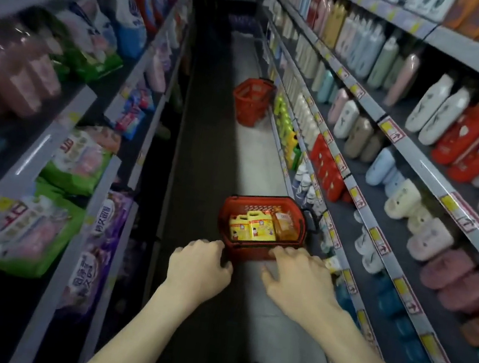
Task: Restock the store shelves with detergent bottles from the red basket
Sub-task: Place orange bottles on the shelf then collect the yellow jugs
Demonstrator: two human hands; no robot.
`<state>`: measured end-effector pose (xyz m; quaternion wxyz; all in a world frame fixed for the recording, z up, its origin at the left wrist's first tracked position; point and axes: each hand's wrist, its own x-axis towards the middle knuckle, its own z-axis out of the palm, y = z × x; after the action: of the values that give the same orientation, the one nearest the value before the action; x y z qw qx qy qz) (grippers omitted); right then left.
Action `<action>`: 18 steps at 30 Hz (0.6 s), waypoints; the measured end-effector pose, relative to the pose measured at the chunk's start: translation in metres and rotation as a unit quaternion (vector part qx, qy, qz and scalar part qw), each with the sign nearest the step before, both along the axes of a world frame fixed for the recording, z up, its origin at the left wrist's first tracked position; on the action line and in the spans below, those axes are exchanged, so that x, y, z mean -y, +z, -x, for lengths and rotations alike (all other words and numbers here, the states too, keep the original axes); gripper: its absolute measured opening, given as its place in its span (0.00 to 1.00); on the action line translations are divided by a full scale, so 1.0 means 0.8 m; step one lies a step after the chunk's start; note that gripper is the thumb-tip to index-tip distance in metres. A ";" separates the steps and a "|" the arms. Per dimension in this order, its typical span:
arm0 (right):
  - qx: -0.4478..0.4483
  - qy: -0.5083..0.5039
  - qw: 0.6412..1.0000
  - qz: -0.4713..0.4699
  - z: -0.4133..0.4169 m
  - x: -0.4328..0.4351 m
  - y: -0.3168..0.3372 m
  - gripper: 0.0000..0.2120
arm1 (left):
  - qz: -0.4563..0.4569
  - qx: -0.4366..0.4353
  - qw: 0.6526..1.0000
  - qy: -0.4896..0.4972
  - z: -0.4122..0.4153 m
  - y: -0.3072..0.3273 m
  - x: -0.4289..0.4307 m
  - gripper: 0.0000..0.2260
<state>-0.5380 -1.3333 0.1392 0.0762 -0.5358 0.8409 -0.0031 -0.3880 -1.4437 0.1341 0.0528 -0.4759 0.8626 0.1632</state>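
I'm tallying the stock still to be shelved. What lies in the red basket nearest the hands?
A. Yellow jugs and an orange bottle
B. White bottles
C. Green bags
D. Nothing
A: the near red basket on the aisle floor holds two yellow jugs side by side, with an orange bottle to their right.

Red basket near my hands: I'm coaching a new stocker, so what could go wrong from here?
The near red basket sits on the aisle floor close to the right shelves; lifting it could knock the low bottles beside it.
The yellow bottles and orange bottle sit loose inside, so a tilted lift may shift them.
A second red basket farther along could trip someone.
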 end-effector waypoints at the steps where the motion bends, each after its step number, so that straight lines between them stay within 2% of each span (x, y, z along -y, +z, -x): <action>1: 0.008 -0.001 1.000 -0.006 0.017 0.008 -0.012 0.21 | -0.009 0.004 1.000 0.000 0.016 -0.012 0.007 0.19; 11: 0.067 0.021 0.995 -0.076 0.162 0.081 -0.112 0.22 | -0.058 0.015 0.998 0.024 0.155 -0.095 0.064 0.18; 18: 0.105 0.044 0.982 -0.148 0.213 0.140 -0.181 0.21 | -0.121 0.057 0.991 0.029 0.203 -0.150 0.124 0.17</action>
<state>-0.7088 -1.4453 -0.0054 0.2427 -0.5514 0.7952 0.0688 -0.5501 -1.5428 0.0137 0.1540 -0.4992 0.8182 0.2401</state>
